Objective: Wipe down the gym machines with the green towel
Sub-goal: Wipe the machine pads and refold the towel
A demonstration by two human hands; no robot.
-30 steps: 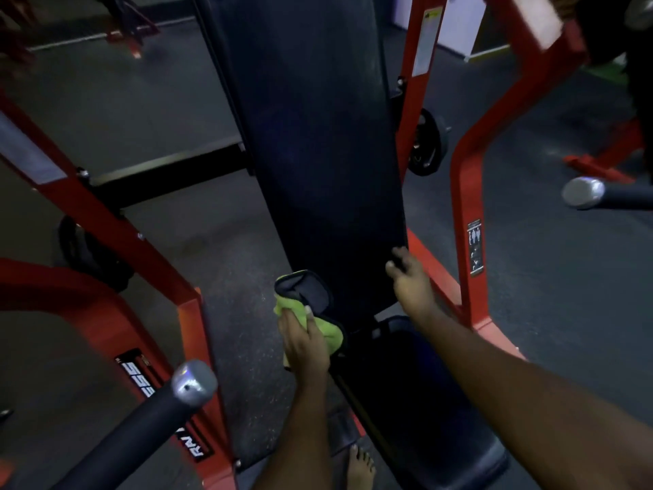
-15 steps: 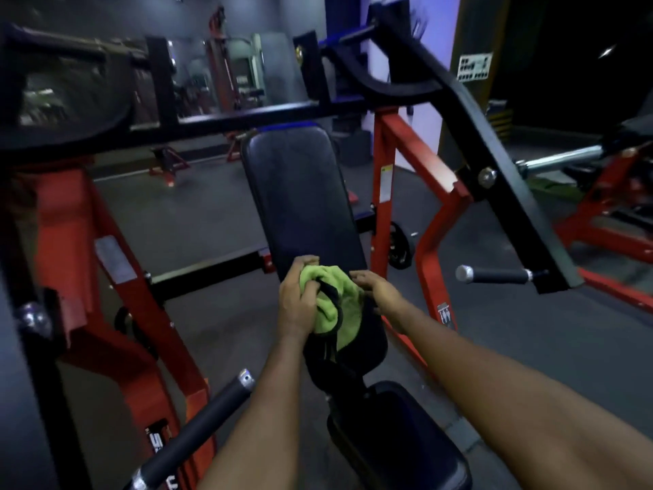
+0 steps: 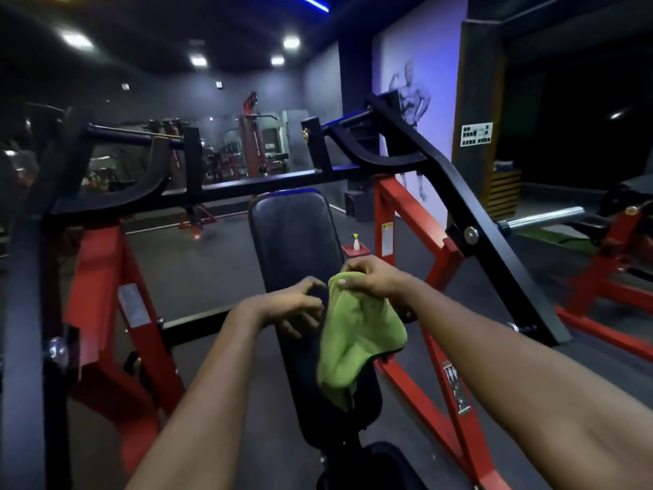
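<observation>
The green towel [image 3: 357,334] hangs in front of the black back pad [image 3: 293,235] of a red and black press machine. My right hand [image 3: 371,279] pinches the towel's top edge and holds it up. My left hand [image 3: 293,307] is just left of the towel with its fingers curled near the towel's edge; whether it grips the cloth is unclear. The black seat pad [image 3: 381,468] shows at the bottom, partly hidden by my arms.
Red frame legs [image 3: 102,277] stand on both sides, with black lever arms [image 3: 470,213] crossing above. A small spray bottle [image 3: 356,242] sits on the frame behind the pad. A chrome bar [image 3: 544,217] juts from a machine at the right. More machines stand far back.
My view rose from the floor to the room. The towel passed from my left hand to my right, which lifted it so that it hangs open in front of the pad.
</observation>
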